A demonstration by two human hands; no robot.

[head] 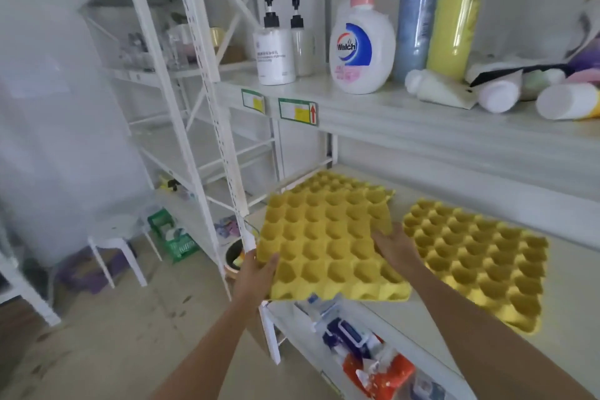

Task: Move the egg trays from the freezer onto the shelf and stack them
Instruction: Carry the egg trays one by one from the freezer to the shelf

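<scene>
From the head view, three yellow egg trays are seen, all empty. One egg tray (331,243) is held over the shelf (422,318) edge, its left rim pinched by the left hand (256,273) at 7 o'clock and its right side gripped by the right hand (394,247). A second tray (337,180) lies beneath at 12 o'clock, a third tray (477,256) at 3 o'clock. Three pump bottles (362,42) are stood on the upper shelf.

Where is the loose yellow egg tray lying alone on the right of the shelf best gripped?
Probably by two opposite edges, coming from the open front of the shelf. The egg tray lies flat, wide and thin, with its near edge toward the person, as both hands now hold the other tray by its sides.
</scene>
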